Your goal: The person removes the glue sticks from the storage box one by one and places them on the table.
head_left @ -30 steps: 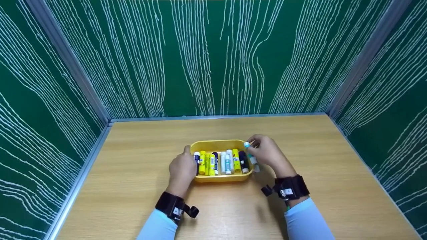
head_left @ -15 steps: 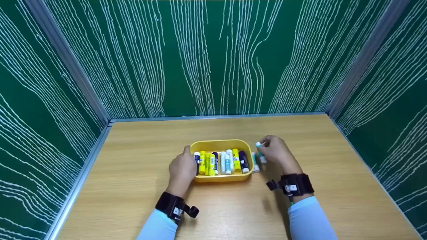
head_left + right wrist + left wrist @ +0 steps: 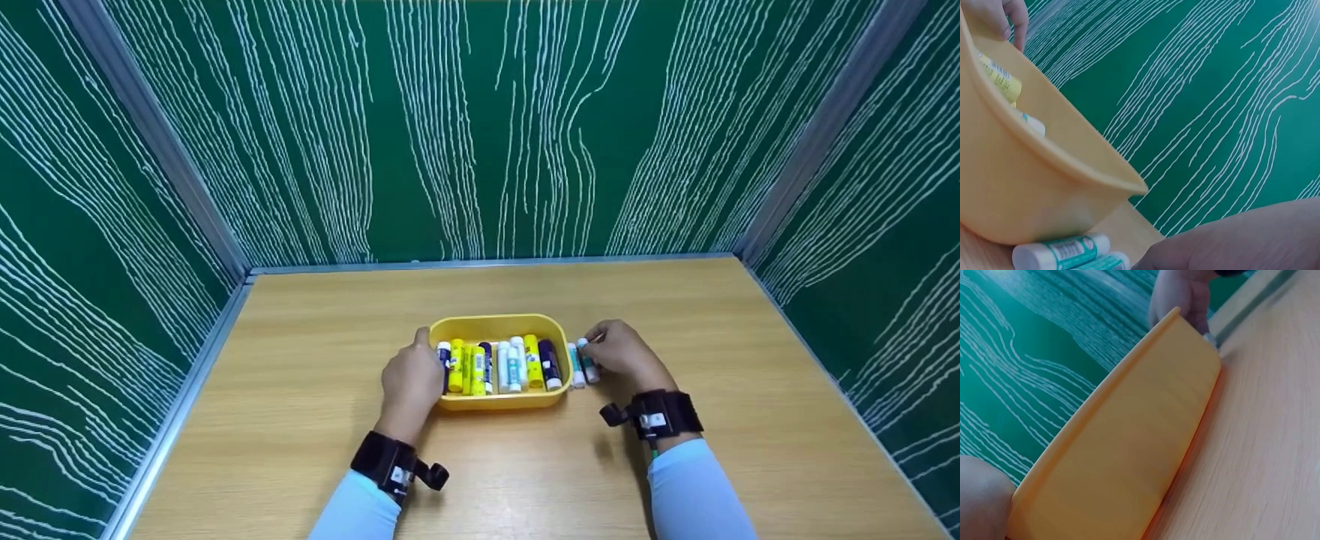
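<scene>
A yellow plastic tray (image 3: 501,403) holds a row of glue sticks: yellow ones (image 3: 456,366), dark-blue ones with white caps (image 3: 550,365), and white-and-teal ones (image 3: 514,367). My left hand (image 3: 411,379) grips the tray's left end; part of it shows at the lower left of the left wrist view. Outside the tray's right wall, a white-and-teal glue stick (image 3: 1064,251) lies on the table. Beside it, my right hand (image 3: 621,354) pinches the far end of a second such glue stick (image 3: 592,370), which is down at table level. The fingertips are mostly hidden in the right wrist view.
The wooden table (image 3: 322,322) is bounded by green panels (image 3: 480,150) with white wavy lines at the back and both sides. Metal frame strips (image 3: 495,262) run along its edges. A dark strap with a small camera (image 3: 664,416) sits on each wrist.
My right hand moved right with the second glue stick, uncovering the first one beside the tray, then lowered it toward the table and slightly nearer me. The left hand and tray stayed in place.
</scene>
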A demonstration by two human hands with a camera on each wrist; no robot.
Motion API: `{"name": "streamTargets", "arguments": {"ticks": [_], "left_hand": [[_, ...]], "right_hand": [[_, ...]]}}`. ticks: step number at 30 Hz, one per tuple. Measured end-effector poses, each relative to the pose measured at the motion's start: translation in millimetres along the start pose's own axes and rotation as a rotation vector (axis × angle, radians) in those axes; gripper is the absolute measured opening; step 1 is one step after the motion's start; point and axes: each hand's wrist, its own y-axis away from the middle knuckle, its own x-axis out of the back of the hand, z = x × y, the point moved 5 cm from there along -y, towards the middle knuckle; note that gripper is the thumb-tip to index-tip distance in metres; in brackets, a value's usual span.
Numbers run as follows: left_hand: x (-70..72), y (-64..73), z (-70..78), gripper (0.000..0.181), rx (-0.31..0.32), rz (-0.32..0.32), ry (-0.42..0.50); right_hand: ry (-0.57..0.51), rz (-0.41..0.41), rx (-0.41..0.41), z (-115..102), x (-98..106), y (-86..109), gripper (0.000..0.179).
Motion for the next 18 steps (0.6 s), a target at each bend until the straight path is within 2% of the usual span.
{"name": "streamTargets", "arguments": {"ticks": [6,13,18], "left_hand": [[0.7,0.5,-0.4,0.05,-0.016,0.023,0.0],[0.9,0.5,-0.5,0.05,-0.022,0.027,0.0],[1.5,0.5,-0.5,0.05,-0.022,0.026,0.008]], "right_hand": [[-0.015,0.001,-0.042,1.2,-3.8,-0.8,0.031],[-0.018,-0.004,-0.031,1.2,-7.4,2.1,0.032],[-0.04,-0.009,-0.055,1.9,-8.8,2.4,0.033]]}}
